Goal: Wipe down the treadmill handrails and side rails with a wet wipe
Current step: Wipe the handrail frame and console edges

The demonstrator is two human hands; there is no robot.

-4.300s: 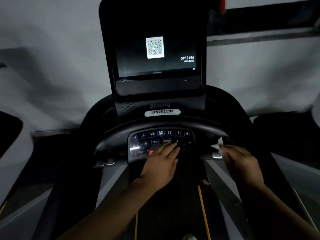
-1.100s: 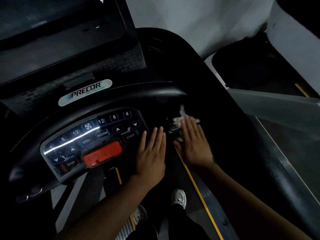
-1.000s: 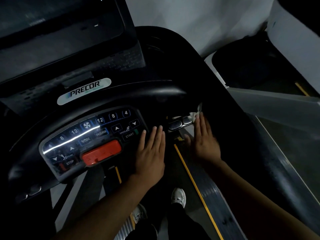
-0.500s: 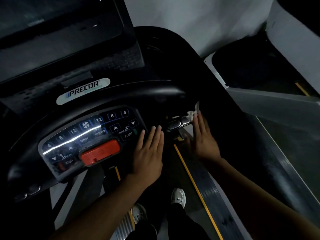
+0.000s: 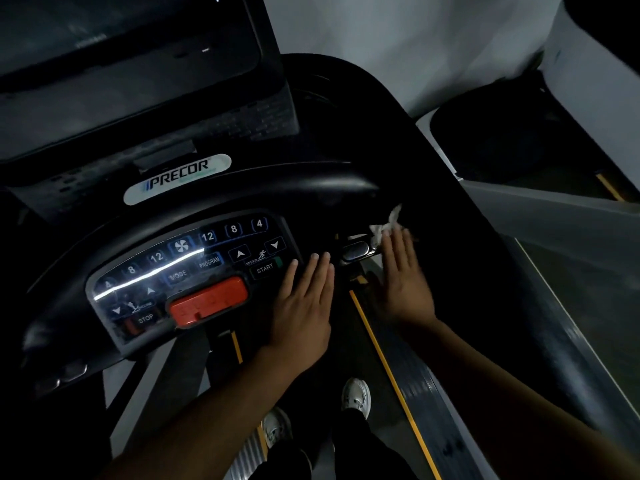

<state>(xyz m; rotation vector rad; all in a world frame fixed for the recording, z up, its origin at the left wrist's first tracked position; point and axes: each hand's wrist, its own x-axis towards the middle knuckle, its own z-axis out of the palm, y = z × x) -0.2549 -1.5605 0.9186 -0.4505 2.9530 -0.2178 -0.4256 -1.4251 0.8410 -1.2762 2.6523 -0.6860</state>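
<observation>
A crumpled white wet wipe (image 5: 386, 225) lies on the dark front handrail (image 5: 311, 188) of the treadmill, just right of a chrome grip sensor (image 5: 355, 251). My right hand (image 5: 403, 278) lies flat with straight fingers, its fingertips pressing the wipe against the rail. My left hand (image 5: 304, 303) rests flat, fingers straight and together, on the right end of the control panel (image 5: 187, 271) beside the START button. The black right side handrail (image 5: 478, 271) runs from the wipe toward the lower right.
The black console screen (image 5: 131, 46) stands above a PRECOR badge (image 5: 176, 176). A red stop bar (image 5: 209, 301) sits mid-panel. My white shoes (image 5: 356, 398) stand on the belt, beside a yellow stripe (image 5: 388, 368). Another machine (image 5: 512, 143) and a white wall lie to the right.
In the last second my right hand and the wipe barely shifted at the right end of the front rail; before that the wipe slid right along it. The left hand stays put.
</observation>
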